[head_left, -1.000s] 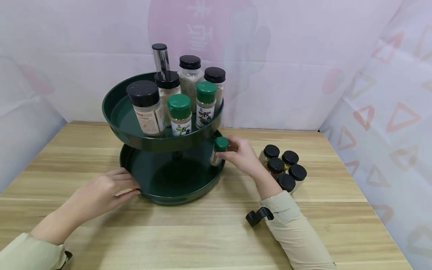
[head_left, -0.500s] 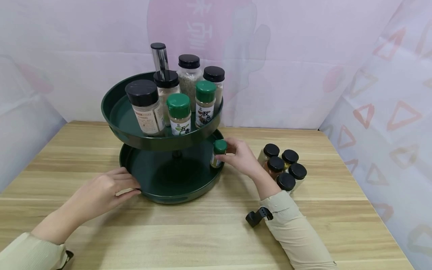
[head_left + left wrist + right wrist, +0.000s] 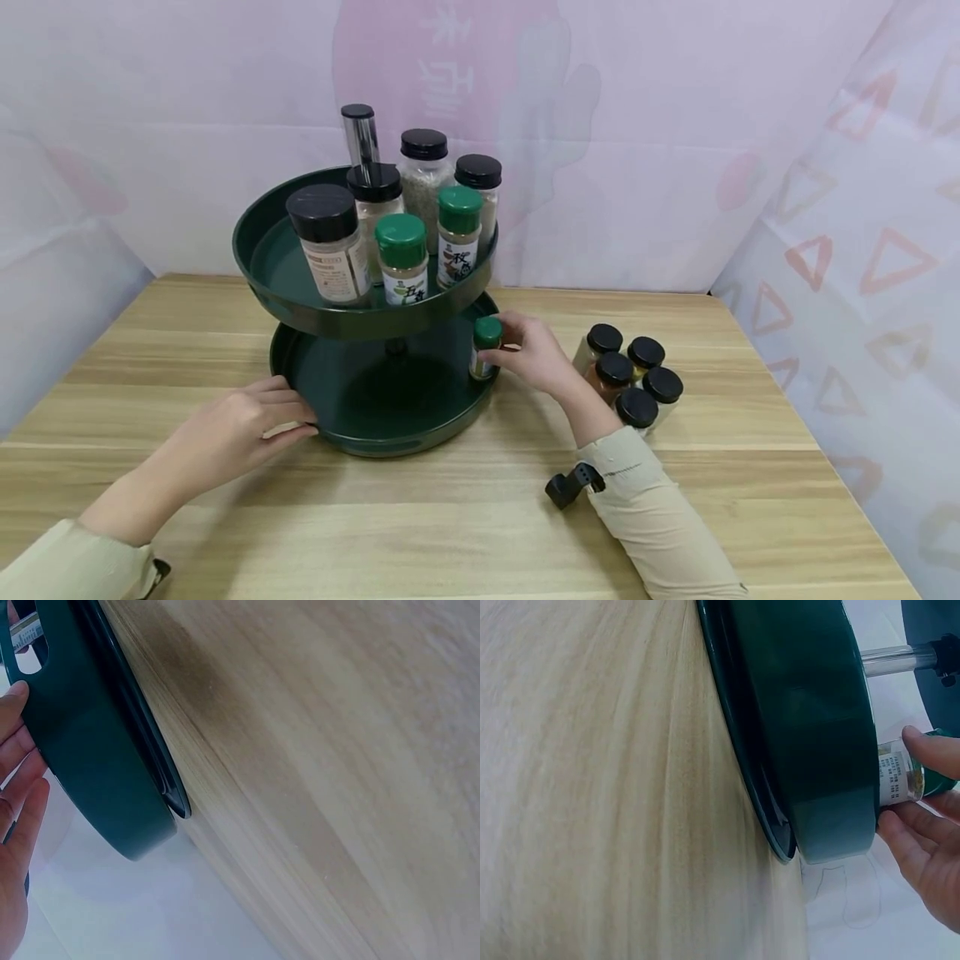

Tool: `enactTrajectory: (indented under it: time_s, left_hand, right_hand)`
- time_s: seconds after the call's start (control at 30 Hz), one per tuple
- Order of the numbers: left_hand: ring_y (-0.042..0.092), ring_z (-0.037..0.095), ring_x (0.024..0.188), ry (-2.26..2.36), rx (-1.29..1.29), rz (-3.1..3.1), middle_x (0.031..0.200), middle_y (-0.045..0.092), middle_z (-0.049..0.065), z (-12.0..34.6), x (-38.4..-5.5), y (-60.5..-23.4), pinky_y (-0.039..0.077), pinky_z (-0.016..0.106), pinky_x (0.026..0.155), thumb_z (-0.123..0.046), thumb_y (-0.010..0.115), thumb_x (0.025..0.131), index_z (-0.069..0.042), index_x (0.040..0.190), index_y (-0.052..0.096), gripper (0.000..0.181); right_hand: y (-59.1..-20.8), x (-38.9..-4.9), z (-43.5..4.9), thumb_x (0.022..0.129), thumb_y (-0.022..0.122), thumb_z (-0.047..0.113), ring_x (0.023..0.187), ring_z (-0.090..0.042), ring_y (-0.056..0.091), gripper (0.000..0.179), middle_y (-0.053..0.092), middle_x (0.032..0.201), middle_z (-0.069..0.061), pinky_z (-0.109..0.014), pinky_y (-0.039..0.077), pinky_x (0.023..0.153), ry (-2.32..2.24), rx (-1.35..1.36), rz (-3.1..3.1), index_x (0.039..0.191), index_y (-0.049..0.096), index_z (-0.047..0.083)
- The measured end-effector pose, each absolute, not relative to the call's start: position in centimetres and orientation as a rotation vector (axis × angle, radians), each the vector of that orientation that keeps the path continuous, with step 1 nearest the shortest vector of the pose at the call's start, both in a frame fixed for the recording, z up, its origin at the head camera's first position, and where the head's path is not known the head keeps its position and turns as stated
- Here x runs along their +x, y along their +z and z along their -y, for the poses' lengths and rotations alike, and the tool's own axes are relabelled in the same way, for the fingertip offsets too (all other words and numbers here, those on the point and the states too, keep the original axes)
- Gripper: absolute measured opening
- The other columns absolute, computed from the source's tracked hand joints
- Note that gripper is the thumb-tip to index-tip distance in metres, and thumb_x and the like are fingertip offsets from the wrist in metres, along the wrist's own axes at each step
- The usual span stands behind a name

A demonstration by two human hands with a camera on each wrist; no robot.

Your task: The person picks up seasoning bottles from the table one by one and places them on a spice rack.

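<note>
A dark green two-tier rack (image 3: 375,435) stands on the table. My left hand (image 3: 247,417) holds its lower tray's rim at the front left; in the left wrist view the fingers (image 3: 16,754) reach over the rim. At the right side of the lower tray, my right hand (image 3: 536,354) grips a small spice jar (image 3: 486,337) with a green cap, thumb on one side and fingers on the other. The jar is upright, just inside the rim. In the right wrist view its white printed label (image 3: 893,778) shows, while the fingers partly hide the cap.
On the upper tray (image 3: 337,321) stand several spice jars, two green-capped (image 3: 402,250) and the others black-capped (image 3: 326,242). A metal post (image 3: 362,137) rises behind them. Several black-capped jars (image 3: 615,371) cluster on the table (image 3: 450,533) beside my right forearm.
My right hand has lowered the green-capped spice jar slightly, from tilted to upright, by the lower tray's right rim. The left hand keeps its place on the rim.
</note>
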State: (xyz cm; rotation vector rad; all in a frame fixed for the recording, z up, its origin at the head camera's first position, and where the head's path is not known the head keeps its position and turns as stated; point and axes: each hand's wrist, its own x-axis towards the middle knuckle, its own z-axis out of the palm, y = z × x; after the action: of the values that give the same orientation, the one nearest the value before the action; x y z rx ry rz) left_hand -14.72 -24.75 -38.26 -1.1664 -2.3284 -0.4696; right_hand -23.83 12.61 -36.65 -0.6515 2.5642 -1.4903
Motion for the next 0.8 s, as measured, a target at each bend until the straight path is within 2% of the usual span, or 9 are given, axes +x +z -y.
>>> enactTrajectory:
  time_s: [0.33, 0.6, 0.7, 0.8]
  left_hand:
    - [0.057, 0.003, 0.08, -0.474, -1.175, 2.318, 0.084, 0.068, -0.015, 24.6, -15.1, -38.3, 0.047, 0.012, 0.072, -0.051, 0.04, 0.101, -0.019, 0.087, 0.074, 0.05]
    - [0.057, 0.003, 0.081, -0.495, -1.172, 2.33, 0.085, 0.067, -0.015, 24.9, -14.8, -38.4, 0.047, 0.012, 0.073, -0.05, 0.042, 0.101, -0.019, 0.088, 0.074, 0.047]
    - [0.057, 0.002, 0.081, -0.492, -1.164, 2.339, 0.085, 0.067, -0.015, 24.9, -14.7, -38.4, 0.046, 0.011, 0.072, -0.051, 0.041, 0.101, -0.019, 0.088, 0.074, 0.048]
    - [0.057, 0.002, 0.081, -0.484, -1.163, 2.34, 0.085, 0.067, -0.016, 24.9, -14.7, -38.4, 0.047, 0.011, 0.072, -0.052, 0.04, 0.101, -0.019, 0.087, 0.074, 0.048]
  right_hand:
    - [-35.0, -22.9, -13.7, 0.094, 0.069, 0.013, 0.121, -0.033, 0.062, 0.054, 0.063, 0.131, -0.019, -0.046, 0.052, 0.101, -1.521, -0.523, -2.561, 0.142, 0.048, 0.003]
    - [-32.0, -19.9, -15.4, 0.095, 0.068, 0.017, 0.123, -0.03, 0.062, 0.049, 0.062, 0.133, -0.015, -0.045, 0.051, 0.103, -1.547, -0.602, -2.59, 0.14, 0.051, 0.008]
    - [-31.0, -19.0, -16.5, 0.096, 0.066, 0.015, 0.122, -0.03, 0.063, 0.046, 0.063, 0.133, -0.016, -0.041, 0.052, 0.101, -1.547, -0.646, -2.607, 0.139, 0.053, 0.006]
    - [-30.3, -18.4, -17.9, 0.098, 0.064, 0.015, 0.12, -0.026, 0.064, 0.042, 0.063, 0.132, -0.016, -0.03, 0.053, 0.098, -1.553, -0.667, -2.636, 0.137, 0.054, 0.006]
